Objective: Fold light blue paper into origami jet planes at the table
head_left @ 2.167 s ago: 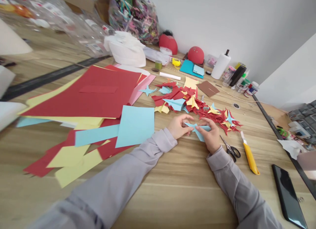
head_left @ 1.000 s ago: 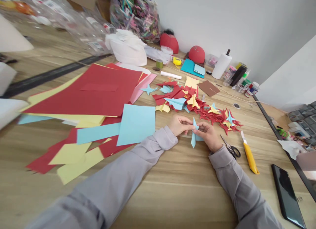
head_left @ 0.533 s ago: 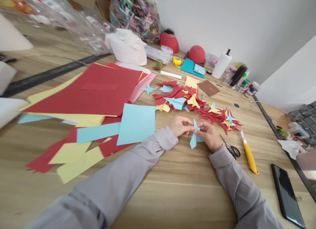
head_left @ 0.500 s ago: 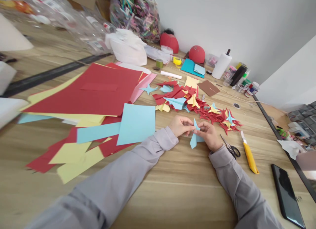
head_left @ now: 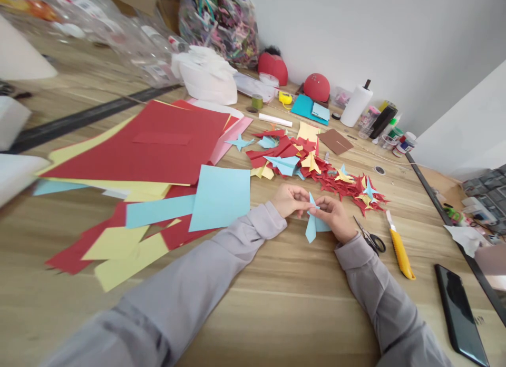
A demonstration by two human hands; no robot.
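Between my two hands is a folded light-blue paper piece (head_left: 311, 229) with a pointed top and narrow arms, held just over the wooden table. My left hand (head_left: 290, 201) pinches it from the left with thumb and forefinger. From the other side my right hand (head_left: 334, 215) pinches it, thumb in front. The fingers cover its middle. Just beyond the hands lies a pile of folded red, yellow and blue paper shapes (head_left: 292, 153). Black-handled scissors (head_left: 371, 238) lie close to my right wrist, and a yellow utility knife (head_left: 400, 251) is right of them.
Red card sheets (head_left: 134, 145) and a blue square sheet (head_left: 223, 198) lie to the left, over red and yellow strips (head_left: 130, 259). A black phone (head_left: 460, 314) rests at the right. Paint bottles (head_left: 403, 144) and a white roll (head_left: 356, 106) stand at the back.
The view has shifted very slightly. Both hands keep their pinch on the blue paper, whose lower end now sits a little lower.
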